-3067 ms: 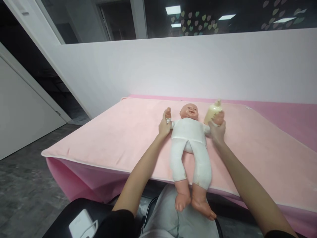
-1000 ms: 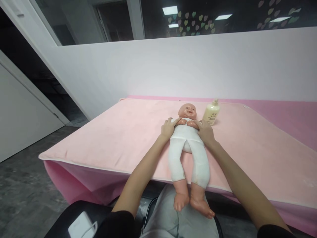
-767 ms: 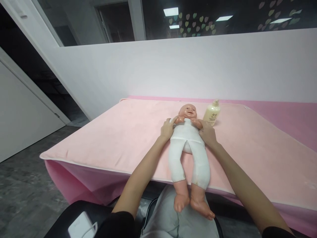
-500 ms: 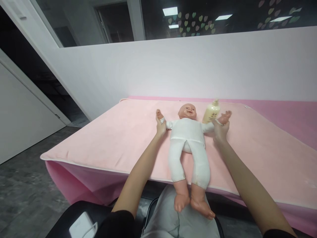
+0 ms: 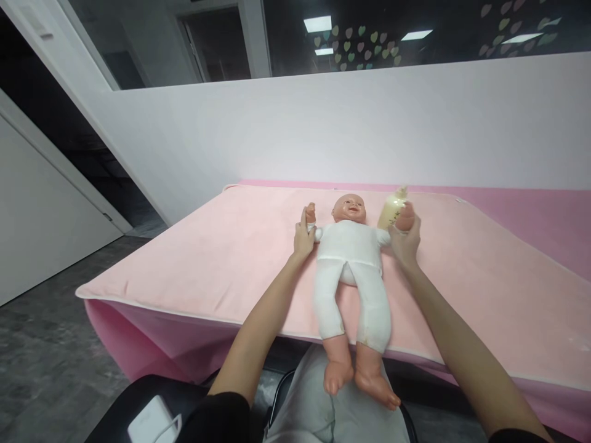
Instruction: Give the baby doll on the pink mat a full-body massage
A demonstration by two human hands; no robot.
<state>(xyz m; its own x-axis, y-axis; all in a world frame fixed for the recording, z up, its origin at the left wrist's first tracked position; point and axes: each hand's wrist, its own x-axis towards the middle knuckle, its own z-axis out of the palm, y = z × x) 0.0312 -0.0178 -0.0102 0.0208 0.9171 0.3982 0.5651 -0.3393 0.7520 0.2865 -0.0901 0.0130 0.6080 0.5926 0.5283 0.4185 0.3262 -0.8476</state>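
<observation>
A baby doll [image 5: 349, 249] with a white cloth body lies on its back, its head toward the wall and its bare feet over the table's near edge. My left hand [image 5: 305, 237] is closed round the doll's forearm at the left of the picture, with the doll's small hand [image 5: 311, 213] showing above my fingers. On the other side my right hand [image 5: 407, 241] grips the other forearm, and that doll hand [image 5: 405, 217] sticks up past my thumb. Right behind it stands a pale yellow pump bottle [image 5: 390, 208], partly covered by the doll's hand and mine.
A pink padded cover [image 5: 207, 258] lies over the table, against a white wall [image 5: 323, 129]. My lap in grey trousers [image 5: 305, 394] is under the doll's feet. On a black chair [image 5: 138, 394] at the lower left rests a white device [image 5: 154, 421] with a cable.
Both doll arms have moved inward and bent upward, drawn by my hands. The doll's hand at the right now overlaps the bottle. Its body and legs stay put.
</observation>
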